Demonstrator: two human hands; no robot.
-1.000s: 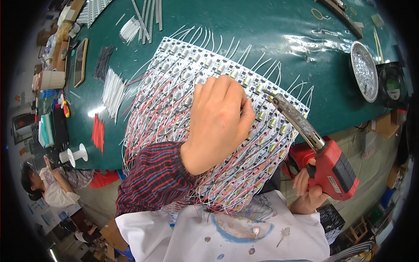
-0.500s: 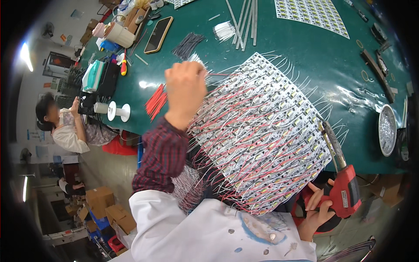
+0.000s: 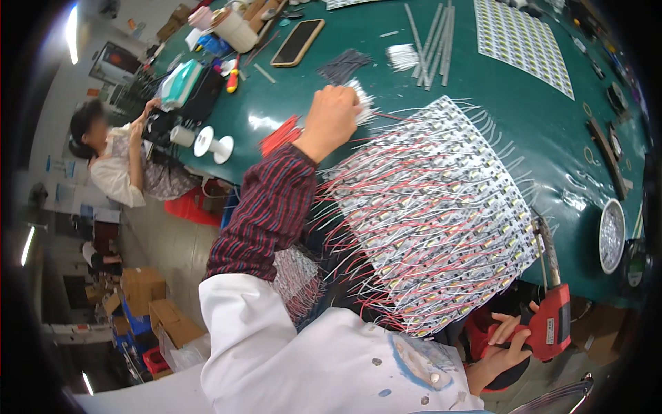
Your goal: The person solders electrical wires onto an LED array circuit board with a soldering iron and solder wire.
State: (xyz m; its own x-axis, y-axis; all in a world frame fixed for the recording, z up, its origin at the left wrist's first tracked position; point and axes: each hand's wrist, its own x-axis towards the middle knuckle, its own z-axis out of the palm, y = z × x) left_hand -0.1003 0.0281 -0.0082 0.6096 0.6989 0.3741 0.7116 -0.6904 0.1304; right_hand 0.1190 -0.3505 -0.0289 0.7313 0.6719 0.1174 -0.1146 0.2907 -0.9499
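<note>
A white circuit-board sheet (image 3: pixel 441 207) with rows of small components lies at the table's near edge. Red and white wires bristle across it and past its edges. My left hand (image 3: pixel 331 124) is closed beyond the sheet's left edge, beside a bunch of short white wires (image 3: pixel 361 102); its fingertips are hidden, so what they pinch does not show. At lower right, my right hand (image 3: pixel 507 345) grips a red soldering gun (image 3: pixel 554 323). The gun's metal tip points up along the sheet's right corner; whether it touches is unclear.
Red wires (image 3: pixel 279 136), black wires (image 3: pixel 345 67), more white wires (image 3: pixel 402 57) and grey strips (image 3: pixel 434 45) lie on the green table (image 3: pixel 372 17). A phone (image 3: pixel 298 43), another board sheet (image 3: pixel 524 45), a spool (image 3: pixel 214 145) and a round bowl (image 3: pixel 612 236) surround them. A person (image 3: pixel 117 159) sits at left.
The whole view has shifted, moving the table's things rightward in the picture. My left hand appears nearer the white wires. The right hand keeps its hold on the soldering gun.
</note>
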